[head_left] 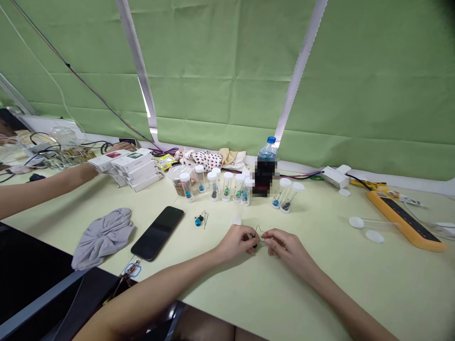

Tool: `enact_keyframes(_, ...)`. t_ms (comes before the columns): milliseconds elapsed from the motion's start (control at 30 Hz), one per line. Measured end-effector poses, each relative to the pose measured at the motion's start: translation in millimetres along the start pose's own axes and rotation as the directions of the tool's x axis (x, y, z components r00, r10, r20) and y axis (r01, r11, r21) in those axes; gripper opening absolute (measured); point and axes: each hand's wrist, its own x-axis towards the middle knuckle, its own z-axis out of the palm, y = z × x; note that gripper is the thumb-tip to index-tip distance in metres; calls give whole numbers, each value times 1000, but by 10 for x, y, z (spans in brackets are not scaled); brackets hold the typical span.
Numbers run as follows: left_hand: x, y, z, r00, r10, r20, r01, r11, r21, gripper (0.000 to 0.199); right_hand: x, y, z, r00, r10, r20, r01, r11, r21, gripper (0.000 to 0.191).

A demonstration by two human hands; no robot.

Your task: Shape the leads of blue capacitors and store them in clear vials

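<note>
My left hand point(237, 240) and my right hand point(283, 246) are close together over the pale table point(320, 284). Between their pinched fingertips is a thin bent wire point(259, 229), gripped by both. Something small and dark shows at my left fingertips; its shape is partly hidden. To the left of my hands lie a blue bead point(198, 221) and another thin bent wire point(205, 219) with small dark pieces. Behind them stand several clear tubes point(226, 187) with white caps, holding blue, green or dark beads and wires.
A black phone point(157, 233) and a grey cloth point(104, 237) lie at left. Another person's arm point(53, 188) reaches behind stacked white boxes point(133, 166). A blue-capped bottle point(268, 151) stands behind the tubes. An orange power strip point(405, 220) and an empty tube point(380, 223) lie at right.
</note>
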Motion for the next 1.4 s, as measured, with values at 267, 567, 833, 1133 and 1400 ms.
enact_keyframes(267,24,-38,-45,999,-28,-24,27,999,-41,28,-22,31,-169,898,-431,87,416,769,-486,18)
enact_keyframes(567,39,-70,-41,1000,9,4,-9,999,43,26,-29,98,-95,965,-264,-8,251,928,-276,23)
enact_keyframes(833,68,-87,-67,999,-34,23,36,995,-95,30,-13,117,-18,969,-243,-38,216,913,-345,24)
enact_keyframes(1133,125,-146,-122,997,-65,39,72,972,-222,34,-29,133,-72,739,-633,232,462,224,-858,23)
enact_keyframes(1400,94,-141,-95,999,-40,24,44,985,-165,31,-40,149,-46,713,-666,220,449,193,-873,24)
